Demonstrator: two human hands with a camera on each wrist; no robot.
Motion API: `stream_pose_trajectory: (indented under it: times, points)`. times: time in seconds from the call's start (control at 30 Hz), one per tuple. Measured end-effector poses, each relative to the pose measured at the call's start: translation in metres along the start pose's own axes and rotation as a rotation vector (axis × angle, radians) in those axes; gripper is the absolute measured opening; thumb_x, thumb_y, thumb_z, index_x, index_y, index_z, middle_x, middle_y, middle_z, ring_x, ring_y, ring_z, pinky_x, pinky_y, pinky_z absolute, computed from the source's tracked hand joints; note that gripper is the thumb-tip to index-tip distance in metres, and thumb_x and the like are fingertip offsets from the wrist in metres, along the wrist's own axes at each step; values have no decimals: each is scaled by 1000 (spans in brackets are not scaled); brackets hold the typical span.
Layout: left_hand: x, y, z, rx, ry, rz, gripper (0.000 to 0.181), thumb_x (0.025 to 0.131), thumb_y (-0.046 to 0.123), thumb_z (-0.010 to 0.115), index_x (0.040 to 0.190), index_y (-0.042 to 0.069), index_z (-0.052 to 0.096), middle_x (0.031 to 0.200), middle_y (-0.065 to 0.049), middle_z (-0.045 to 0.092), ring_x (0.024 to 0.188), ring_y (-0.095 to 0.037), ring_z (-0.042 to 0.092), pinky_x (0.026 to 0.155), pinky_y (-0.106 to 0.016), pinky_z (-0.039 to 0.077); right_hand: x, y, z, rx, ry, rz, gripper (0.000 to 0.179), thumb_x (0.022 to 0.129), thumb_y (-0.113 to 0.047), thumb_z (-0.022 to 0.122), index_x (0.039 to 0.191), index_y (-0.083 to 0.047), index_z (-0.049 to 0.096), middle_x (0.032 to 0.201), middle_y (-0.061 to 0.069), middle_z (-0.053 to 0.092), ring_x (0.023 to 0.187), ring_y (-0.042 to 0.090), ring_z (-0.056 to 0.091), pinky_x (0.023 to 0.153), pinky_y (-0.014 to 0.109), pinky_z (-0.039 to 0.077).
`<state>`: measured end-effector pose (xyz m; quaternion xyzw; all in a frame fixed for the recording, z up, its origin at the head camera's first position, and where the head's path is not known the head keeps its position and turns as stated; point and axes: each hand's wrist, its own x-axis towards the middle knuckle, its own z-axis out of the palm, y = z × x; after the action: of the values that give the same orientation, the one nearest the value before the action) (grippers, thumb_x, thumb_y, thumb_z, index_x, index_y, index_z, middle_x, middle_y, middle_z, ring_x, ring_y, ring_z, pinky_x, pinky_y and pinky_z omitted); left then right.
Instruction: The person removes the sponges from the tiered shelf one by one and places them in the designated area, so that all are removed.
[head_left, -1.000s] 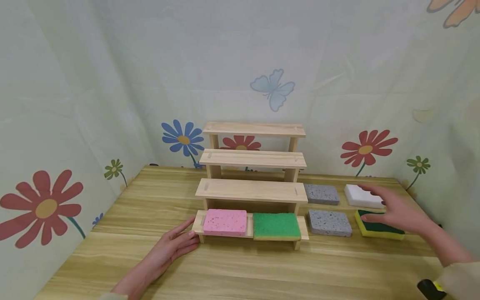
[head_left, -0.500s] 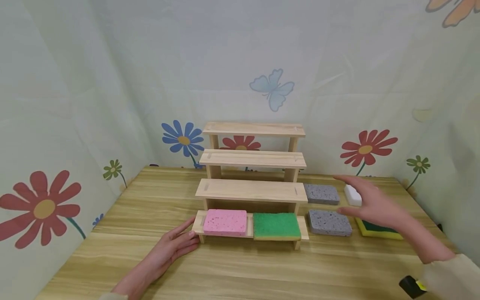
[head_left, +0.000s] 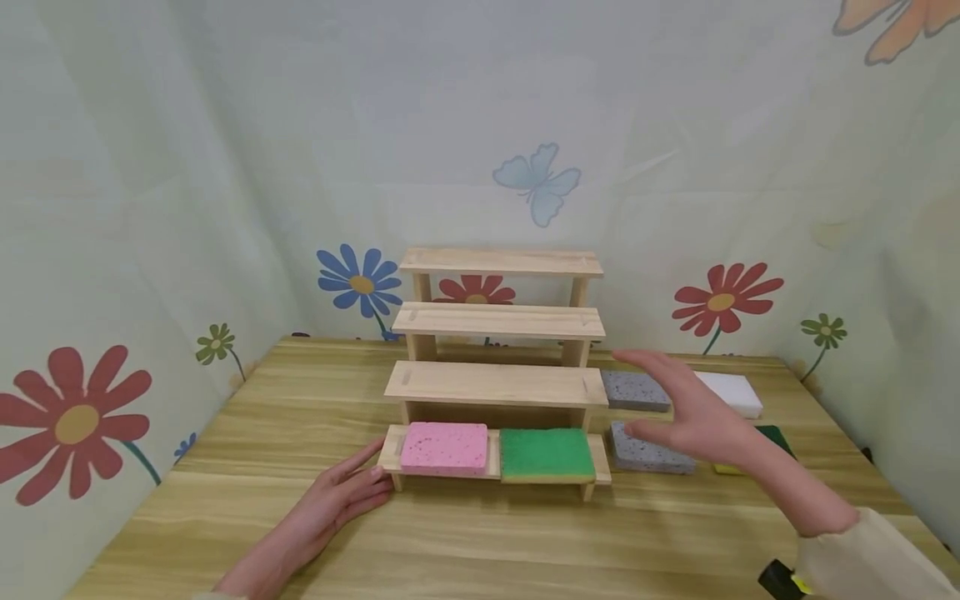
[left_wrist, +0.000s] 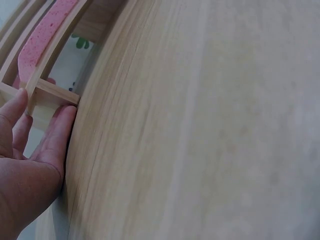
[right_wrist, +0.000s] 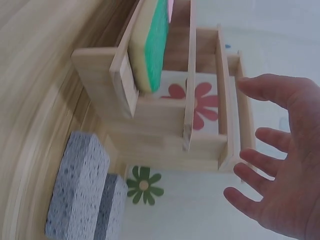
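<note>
My left hand [head_left: 337,497] touches the left end of the lowest step of a tiered wooden stand [head_left: 495,383]; its thumb [left_wrist: 19,102] lies at the board's corner. A pink sponge [head_left: 444,447] and a green scouring sponge [head_left: 546,455] with a yellowish underside lie side by side on that step. My right hand [head_left: 697,417] hovers right of the stand, thumb and fingers spread, holding nothing. Partly behind it in the head view lie two grey speckled sponges [head_left: 637,390], a white sponge [head_left: 733,394] and a dark green and yellow sponge [head_left: 772,440], mostly covered.
The wood-grain table [head_left: 465,542] runs up to a pale flowered curtain [head_left: 637,108] at the back and sides. Above the lowest step, the stand's three higher boards rise toward the rear. A black and yellow item [head_left: 780,579] shows beside the right sleeve.
My right hand has moved left from over the dark green and yellow sponge to over the grey sponges, uncovering most of the white one. The left hand keeps its place at the stand.
</note>
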<state>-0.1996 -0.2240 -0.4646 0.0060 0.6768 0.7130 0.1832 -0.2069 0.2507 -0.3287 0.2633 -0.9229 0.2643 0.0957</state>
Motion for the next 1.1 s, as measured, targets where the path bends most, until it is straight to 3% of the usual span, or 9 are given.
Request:
stream_pose_trajectory:
  times: [0.47, 0.87, 1.1]
  points:
    - [-1, 0, -1, -4, -29, 29, 71, 101, 29, 57, 159, 13, 19, 154, -24, 39, 122, -17, 60, 107, -34, 52, 13, -34, 34, 97, 107, -90, 75, 80, -19, 82, 146, -15, 46, 145, 7, 51, 129, 31, 50, 101, 58, 50]
    - [-1, 0, 0, 5, -32, 31, 71, 101, 28, 57, 159, 12, 18, 153, -25, 40, 123, -17, 59, 107, -33, 52, 29, -65, 76, 195, 21, -84, 72, 83, -26, 80, 146, -21, 46, 145, 0, 51, 132, 25, 50, 107, 52, 49]
    - [-2, -1, -1, -4, -35, 29, 72, 101, 28, 57, 159, 12, 18, 153, -24, 40, 122, -17, 60, 107, -33, 52, 36, -74, 96, 247, 10, -107, 69, 82, -24, 81, 143, -17, 49, 140, 2, 55, 127, 27, 53, 101, 50, 54]
